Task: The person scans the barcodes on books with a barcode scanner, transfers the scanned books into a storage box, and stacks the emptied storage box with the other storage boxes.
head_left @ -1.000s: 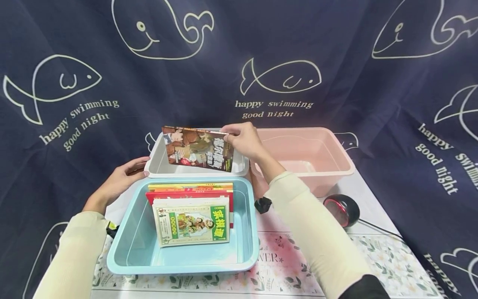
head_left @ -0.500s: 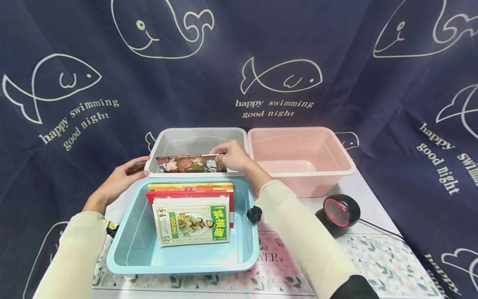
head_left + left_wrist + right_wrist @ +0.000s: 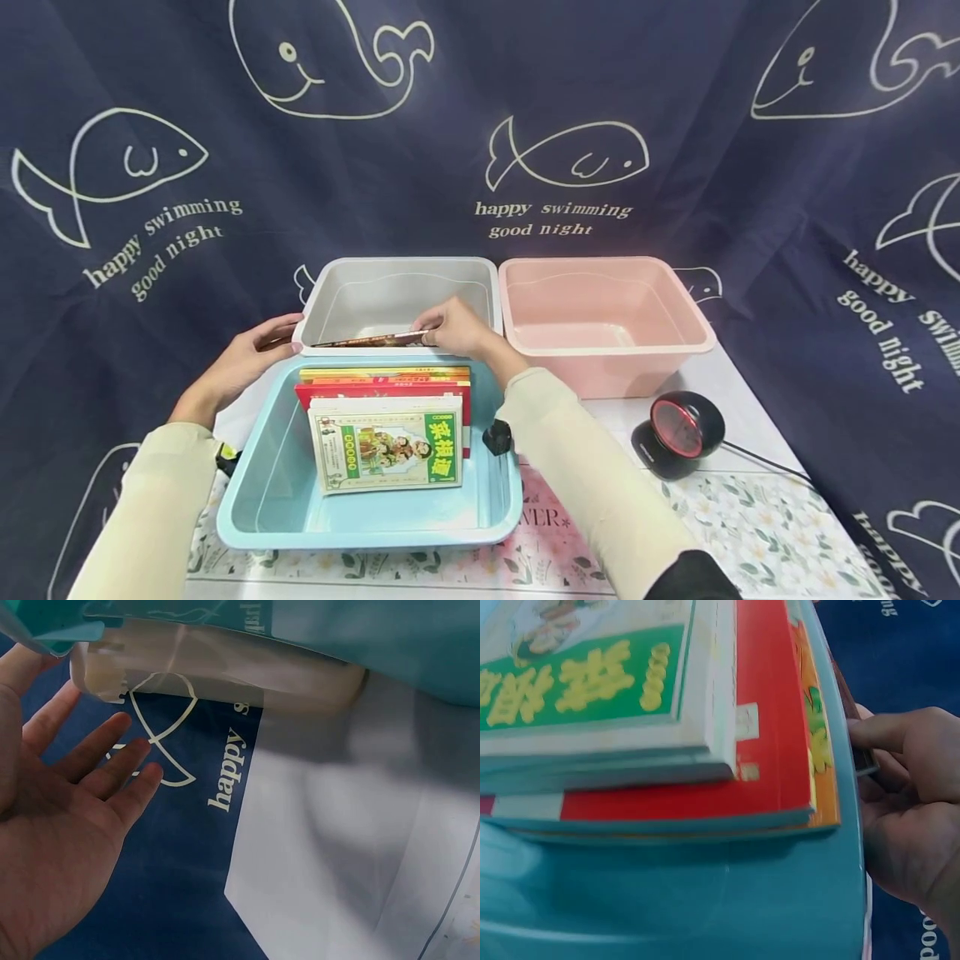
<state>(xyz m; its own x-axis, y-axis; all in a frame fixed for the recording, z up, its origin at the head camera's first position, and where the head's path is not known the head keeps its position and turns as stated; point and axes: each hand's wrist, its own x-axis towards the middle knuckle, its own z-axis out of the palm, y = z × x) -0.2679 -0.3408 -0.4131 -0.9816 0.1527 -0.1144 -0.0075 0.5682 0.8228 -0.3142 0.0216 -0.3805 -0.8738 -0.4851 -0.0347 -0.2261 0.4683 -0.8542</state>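
My right hand (image 3: 461, 329) pinches a thin dark-brown book (image 3: 367, 341) at its right end. The book stands on edge low inside the grey bin (image 3: 375, 292), along its near wall; most of its cover is hidden behind the rim. In the right wrist view, thumb and fingers hold the book's corner just beyond the blue bin's wall. My left hand (image 3: 247, 362) touches the left rim of the grey bin, and in the left wrist view its fingers (image 3: 105, 746) are spread and loosely bent.
In front stands a blue bin (image 3: 352, 529) with several books, a green-and-white one (image 3: 390, 450) foremost and a red one (image 3: 772, 750) behind it. A pink bin (image 3: 600, 367) is right of the grey one. A black round device (image 3: 682, 425) with a cable sits at right.
The right hand has lowered the brown book into the grey bin, so its cover has gone from fully visible to nearly hidden. The left hand has stayed at the rim.
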